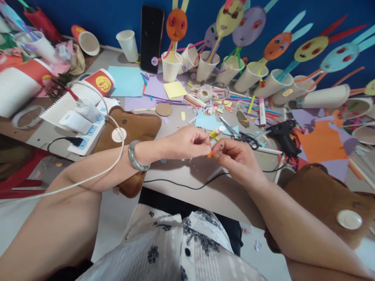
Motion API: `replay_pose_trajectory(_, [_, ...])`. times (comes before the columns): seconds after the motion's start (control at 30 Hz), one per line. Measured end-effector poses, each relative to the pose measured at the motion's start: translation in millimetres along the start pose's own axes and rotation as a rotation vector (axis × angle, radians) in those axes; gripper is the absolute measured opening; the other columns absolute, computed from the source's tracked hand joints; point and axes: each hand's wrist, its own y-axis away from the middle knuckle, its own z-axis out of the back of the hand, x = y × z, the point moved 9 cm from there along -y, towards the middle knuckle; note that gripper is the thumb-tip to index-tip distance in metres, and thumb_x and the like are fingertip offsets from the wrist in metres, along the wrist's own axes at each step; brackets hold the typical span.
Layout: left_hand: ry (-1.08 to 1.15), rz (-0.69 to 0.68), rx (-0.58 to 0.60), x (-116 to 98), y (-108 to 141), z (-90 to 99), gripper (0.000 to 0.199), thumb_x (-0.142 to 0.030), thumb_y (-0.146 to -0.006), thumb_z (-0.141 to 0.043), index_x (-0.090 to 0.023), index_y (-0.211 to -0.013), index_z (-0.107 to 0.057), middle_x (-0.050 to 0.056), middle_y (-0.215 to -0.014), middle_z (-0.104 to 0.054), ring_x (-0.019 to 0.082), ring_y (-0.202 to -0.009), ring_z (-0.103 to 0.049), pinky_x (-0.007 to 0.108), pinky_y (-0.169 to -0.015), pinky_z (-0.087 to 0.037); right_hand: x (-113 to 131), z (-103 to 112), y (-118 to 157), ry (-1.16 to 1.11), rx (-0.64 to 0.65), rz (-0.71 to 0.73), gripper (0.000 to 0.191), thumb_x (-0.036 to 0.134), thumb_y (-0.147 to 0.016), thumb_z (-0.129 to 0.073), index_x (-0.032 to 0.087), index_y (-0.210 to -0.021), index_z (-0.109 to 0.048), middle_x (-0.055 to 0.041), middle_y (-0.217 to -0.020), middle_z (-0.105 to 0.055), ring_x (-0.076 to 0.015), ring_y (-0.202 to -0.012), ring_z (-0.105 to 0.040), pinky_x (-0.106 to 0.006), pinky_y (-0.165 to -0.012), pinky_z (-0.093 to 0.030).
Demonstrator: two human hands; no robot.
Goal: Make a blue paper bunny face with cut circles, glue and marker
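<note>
Blue wall (pixel 96 15) behind desk (pixel 181 171). My left hand (pixel 187 142) and right hand (pixel 238 158) pinch tiny orange piece (pixel 210 154), likely for careful work.

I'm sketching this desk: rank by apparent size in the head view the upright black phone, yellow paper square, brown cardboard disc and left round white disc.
1. Phone
2. Paper square
3. Cardboard disc and white disc: too alike to rank
</note>
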Motion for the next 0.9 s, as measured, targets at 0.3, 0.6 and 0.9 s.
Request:
replay_pose_trajectory(0.3, [0.004, -0.042, 0.0, -4.2, 0.3, -0.3, 0.016, -0.017, -0.072, -0.062, -0.015, -0.057, -0.056, -0.006, -0.057, -0.05, 0.005, -0.056, -0.043, 0.02, -0.055, -0.034, 2.5, -2.9, 0.4, -0.045, 0.012, 0.008, 0.014, 0.027, -0.074, -0.071, 0.021, -0.066, -0.062, 0.0031, -0.057, -0.053, -0.0093, -0.052, -0.041, -0.025, -0.052, -0.035])
replay_pose_trajectory(0.6, [0.016, -0.027, 0.033, -1.7, -0.2, -3.3, 0.016, -0.016, -0.072, -0.06, -0.016, -0.057, -0.057, -0.006, -0.052, -0.048, 0.006, -0.053, -0.042, 0.02, -0.053, -0.034, 2.2, -5.2, 2.0, -0.023, 0.037, 0.013, 0.017, 0.03, -0.077, -0.072, 0.021, -0.068, -0.061, 0.0028, -0.058, -0.053, -0.0099, -0.053, -0.041, -0.025, -0.053, -0.036])
replay_pose_trajectory(0.9, [-0.004, -0.006, 0.011, -1.6, 0.3, 0.0, 0.014, -0.014, -0.075, -0.058, -0.015, -0.063, -0.065, -0.003, -0.058, -0.057, 0.007, -0.058, -0.048, 0.02, -0.054, -0.036, 3.7, -2.0, 1.5, -0.025, 0.007, 0.007, 0.012, 0.027, -0.074, -0.071, 0.02, -0.068, -0.063, 0.0019, -0.06, -0.056, -0.0096, -0.054, -0.043, -0.025, -0.052, -0.035])
